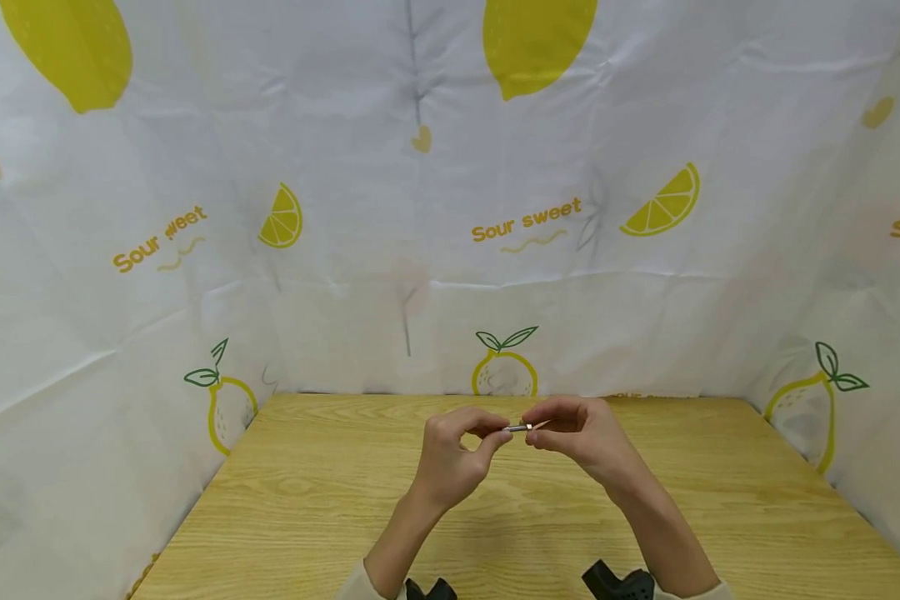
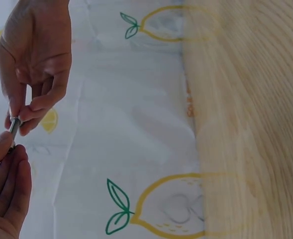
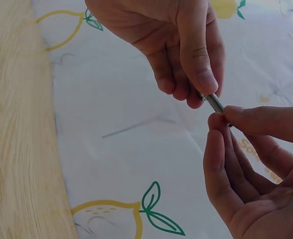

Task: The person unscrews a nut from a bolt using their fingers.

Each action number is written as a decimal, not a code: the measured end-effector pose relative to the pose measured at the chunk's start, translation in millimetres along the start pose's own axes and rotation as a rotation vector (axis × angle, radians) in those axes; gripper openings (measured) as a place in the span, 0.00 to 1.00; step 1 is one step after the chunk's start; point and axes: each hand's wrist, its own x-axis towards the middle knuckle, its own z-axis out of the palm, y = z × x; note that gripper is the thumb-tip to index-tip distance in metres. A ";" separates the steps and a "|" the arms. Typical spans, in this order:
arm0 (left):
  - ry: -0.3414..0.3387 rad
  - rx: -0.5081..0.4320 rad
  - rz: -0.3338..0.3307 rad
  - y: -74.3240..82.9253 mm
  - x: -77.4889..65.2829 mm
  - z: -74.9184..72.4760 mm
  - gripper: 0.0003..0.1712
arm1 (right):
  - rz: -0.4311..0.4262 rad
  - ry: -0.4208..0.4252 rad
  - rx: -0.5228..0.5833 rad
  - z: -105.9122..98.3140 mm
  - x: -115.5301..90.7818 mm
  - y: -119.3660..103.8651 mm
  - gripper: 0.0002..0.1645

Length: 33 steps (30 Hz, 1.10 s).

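Note:
A small silvery metal bolt spans the gap between my two hands, held nearly level above the table. Its thread shows on the bolt's shank in the right wrist view. My left hand pinches one end between thumb and fingers. On the other end, the thumb and fingertips of my right hand pinch it too. A wider piece shows at the right-hand end; whether it is the head or a nut, I cannot tell. Fingertips hide both ends in part.
Below the hands lies a wood-grain table. A white lemon-print cloth hangs behind it and along both sides. Black wrist devices show at the bottom edge, near the pale sleeves.

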 end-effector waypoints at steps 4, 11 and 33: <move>-0.001 0.004 -0.003 -0.2 -0.1 -0.4 0.05 | -0.035 0.001 0.014 1.3 0.1 0.1 0.17; 0.007 0.003 0.005 -0.4 -0.2 0.0 0.05 | 0.003 0.018 0.039 2.1 0.3 0.0 0.21; 0.004 0.011 0.002 -0.8 -0.9 1.5 0.03 | 0.038 -0.049 0.047 -3.1 1.1 -0.2 0.20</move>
